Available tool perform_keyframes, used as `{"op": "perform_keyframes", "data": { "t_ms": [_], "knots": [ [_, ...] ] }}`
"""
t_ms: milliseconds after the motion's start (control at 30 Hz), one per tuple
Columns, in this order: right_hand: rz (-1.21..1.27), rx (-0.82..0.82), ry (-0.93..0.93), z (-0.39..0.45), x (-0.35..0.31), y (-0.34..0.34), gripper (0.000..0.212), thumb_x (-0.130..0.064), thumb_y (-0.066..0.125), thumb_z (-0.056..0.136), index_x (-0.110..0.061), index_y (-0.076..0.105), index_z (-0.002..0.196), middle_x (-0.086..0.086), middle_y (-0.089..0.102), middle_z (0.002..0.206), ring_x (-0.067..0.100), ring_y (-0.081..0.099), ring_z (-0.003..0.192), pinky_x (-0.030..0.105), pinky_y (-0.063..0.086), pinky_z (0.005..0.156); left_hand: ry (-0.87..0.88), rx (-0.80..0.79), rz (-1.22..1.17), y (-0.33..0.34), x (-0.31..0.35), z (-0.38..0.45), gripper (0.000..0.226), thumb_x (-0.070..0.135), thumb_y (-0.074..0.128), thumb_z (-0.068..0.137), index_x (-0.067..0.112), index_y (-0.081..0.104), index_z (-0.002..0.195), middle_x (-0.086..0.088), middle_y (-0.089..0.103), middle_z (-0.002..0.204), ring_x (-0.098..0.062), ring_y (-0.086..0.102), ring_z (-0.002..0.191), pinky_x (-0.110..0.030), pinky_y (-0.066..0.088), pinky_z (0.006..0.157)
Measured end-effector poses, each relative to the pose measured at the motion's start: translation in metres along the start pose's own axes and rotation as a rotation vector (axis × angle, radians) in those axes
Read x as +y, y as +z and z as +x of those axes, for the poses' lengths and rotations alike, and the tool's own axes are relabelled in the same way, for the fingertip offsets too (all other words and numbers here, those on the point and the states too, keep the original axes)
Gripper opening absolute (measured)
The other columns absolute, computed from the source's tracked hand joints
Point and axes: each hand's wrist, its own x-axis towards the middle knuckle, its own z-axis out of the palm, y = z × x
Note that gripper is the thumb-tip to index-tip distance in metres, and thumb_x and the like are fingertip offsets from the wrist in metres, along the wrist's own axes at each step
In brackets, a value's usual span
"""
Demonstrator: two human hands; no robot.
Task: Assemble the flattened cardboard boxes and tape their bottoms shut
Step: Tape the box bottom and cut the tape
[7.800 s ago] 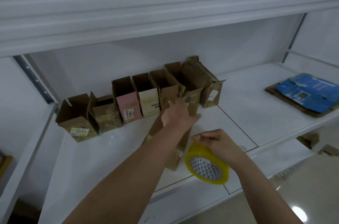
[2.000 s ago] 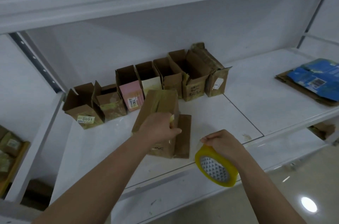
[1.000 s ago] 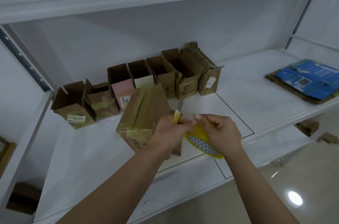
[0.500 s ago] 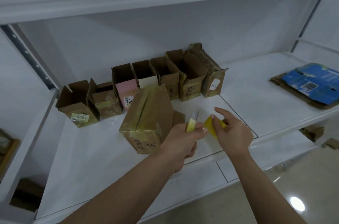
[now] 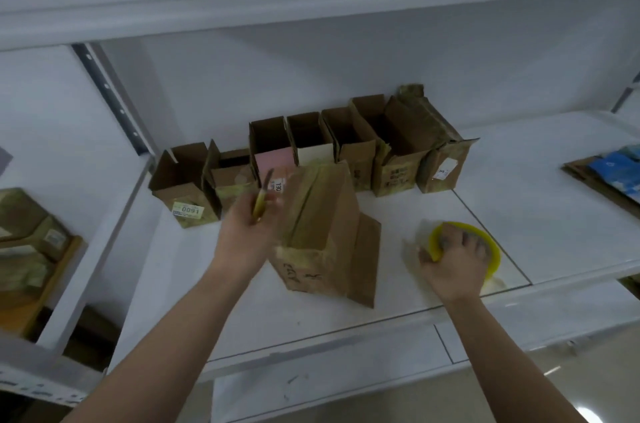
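Head view: left hand [image 5: 247, 232] pinching yellow cutter [image 5: 260, 206], right hand [image 5: 450, 266] gripping tape roll [image 5: 485, 242] beside box [image 5: 318, 228].

likely stockroom, white metal shelving [image 5: 540, 200], rows of cardboard boxes [image 5: 398, 159]

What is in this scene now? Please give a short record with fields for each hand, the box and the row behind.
left hand: holds a small yellow-handled cutter, blurred
right hand: grips the yellow roll of tape on the white shelf
brown cardboard box: upside down between the hands, taped bottom up
row of open cardboard boxes: upright along the back wall
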Motion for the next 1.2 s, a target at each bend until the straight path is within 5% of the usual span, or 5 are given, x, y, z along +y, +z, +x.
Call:
{"op": "perform_keyframes", "data": {
  "t_ms": [233,433,600,933,1200],
  "knots": [
    [0.291,0.178,-0.500,-0.026,-0.097,-0.021,0.037,-0.031,0.058,0.086,-0.011,0.065,0.116,0.012,0.063,0.116,0.035,0.054,0.107,0.042,0.047,0.086,-0.260,-0.051,0.721,-0.042,-0.122,0.019,0.046,0.038,0.050,0.097,0.020,0.041,0.138,-0.009,0.060,0.126,-0.031,0.061,0.106,-0.033,0.043,0.081],
    [0.350,-0.214,-0.697,-0.052,-0.143,-0.022,0.033,-0.029,0.049,0.100,-0.018,0.063,0.128,-0.001,0.055,0.140,0.011,0.039,0.134,0.014,0.026,0.105,-0.073,-0.019,0.378,-0.035,-0.131,0.015,0.045,0.032,0.048,0.100,0.019,0.043,0.143,-0.008,0.051,0.139,-0.027,0.051,0.124,-0.035,0.040,0.102],
    [0.276,-0.144,-0.592,-0.049,-0.118,-0.014,0.023,-0.032,0.061,0.094,-0.021,0.076,0.106,-0.002,0.067,0.124,0.013,0.050,0.126,0.032,0.043,0.104,0.114,-0.184,-0.123,-0.019,-0.084,0.009,0.036,0.043,0.046,0.096,0.041,0.053,0.132,0.019,0.056,0.130,0.006,0.050,0.120,-0.018,0.041,0.099],
    [0.335,-0.178,-0.532,-0.055,-0.100,-0.023,0.059,-0.050,0.073,0.066,-0.017,0.073,0.114,-0.001,0.064,0.129,0.011,0.047,0.131,0.035,0.041,0.109,0.332,-0.171,0.156,0.012,-0.081,0.015,0.044,0.039,0.084,0.068,0.028,0.070,0.108,0.011,0.061,0.106,-0.001,0.060,0.094,-0.018,0.050,0.081],
    [0.062,-0.047,-0.703,-0.063,-0.106,-0.002,0.054,-0.024,0.091,0.063,-0.008,0.072,0.111,0.011,0.065,0.127,0.028,0.056,0.125,0.041,0.047,0.098,0.449,-0.139,0.153,0.004,-0.105,0.029,0.036,0.022,0.086,0.069,0.022,0.074,0.103,0.006,0.064,0.093,-0.012,0.059,0.074,-0.031,0.054,0.072]
  ]
}}
